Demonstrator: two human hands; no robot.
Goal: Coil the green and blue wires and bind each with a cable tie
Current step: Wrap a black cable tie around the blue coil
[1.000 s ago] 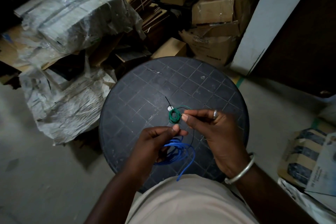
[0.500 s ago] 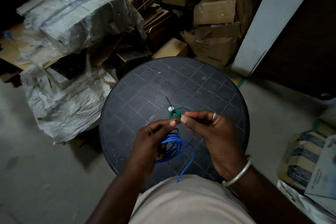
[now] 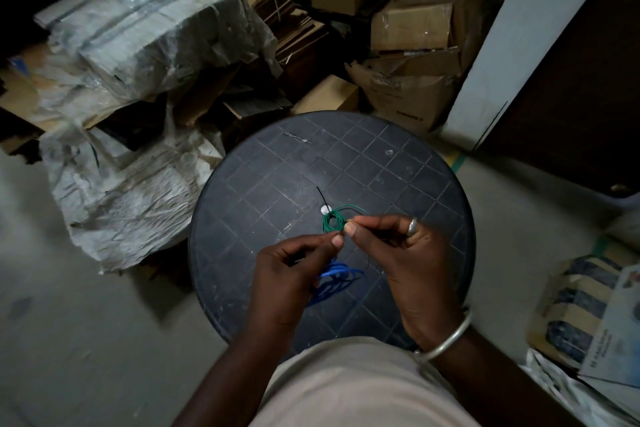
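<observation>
The blue wire coil (image 3: 337, 279) hangs in my left hand (image 3: 294, 274), held low over the round black table (image 3: 259, 184). My left thumb and forefinger pinch together, almost touching the fingertips of my right hand (image 3: 405, 260). My right hand pinches a thin black cable tie (image 3: 372, 258) that trails down beside the blue coil. Just beyond my fingertips the green wire coil (image 3: 333, 221) lies flat on the table, small and tight, with a loose end curving right. A black tie tail (image 3: 320, 196) sticks out from it to the far left.
A small white disc (image 3: 325, 209) lies beside the green coil, and a thin metal scrap (image 3: 297, 138) near the table's far edge. Cardboard boxes (image 3: 412, 28) and plastic-wrapped bundles (image 3: 145, 31) crowd the floor behind and left. A white pillar (image 3: 512, 45) stands at the right.
Both hands have drifted slightly up toward the green coil. The blue coil has tilted flatter, and its dangling loose end no longer hangs below it.
</observation>
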